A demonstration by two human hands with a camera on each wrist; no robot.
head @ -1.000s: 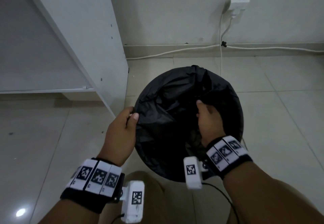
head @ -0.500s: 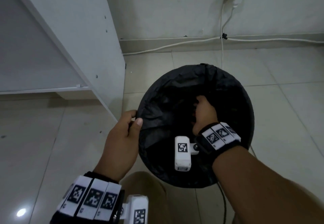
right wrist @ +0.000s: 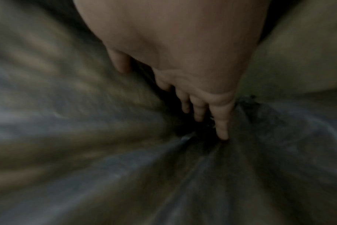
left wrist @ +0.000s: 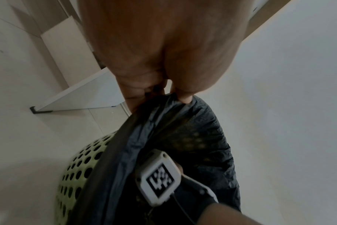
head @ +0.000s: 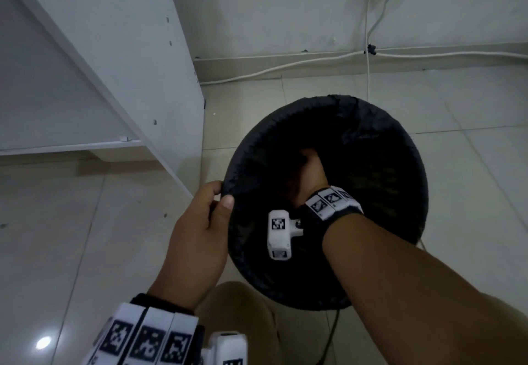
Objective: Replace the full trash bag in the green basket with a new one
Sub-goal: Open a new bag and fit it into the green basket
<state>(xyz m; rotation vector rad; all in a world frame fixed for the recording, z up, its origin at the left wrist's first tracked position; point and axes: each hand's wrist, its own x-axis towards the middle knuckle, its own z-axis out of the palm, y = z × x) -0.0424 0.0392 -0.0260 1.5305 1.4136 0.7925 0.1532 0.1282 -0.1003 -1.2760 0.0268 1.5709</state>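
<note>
The step in hand seems to be the fitting of the new bag: a black trash bag already lines the green basket, which stands on the tiled floor just beside the lower corner of a white cabinet. The edge of the bag is folded over the rim of the basket on the left side.

The left hand holds the bag at this rim. Its thumb and fingers are pressed together and pinch a fold of the plastic.

The right hand is deep inside the basket. Its fingers are straight and a little spread, and the tips touch the plastic where the folds run together. They hold nothing.

The next move probably calls for pressing the bag down to the bottom and out to the walls, while the left hand keeps the edge on the rim, so that it does not slip inside.
</note>
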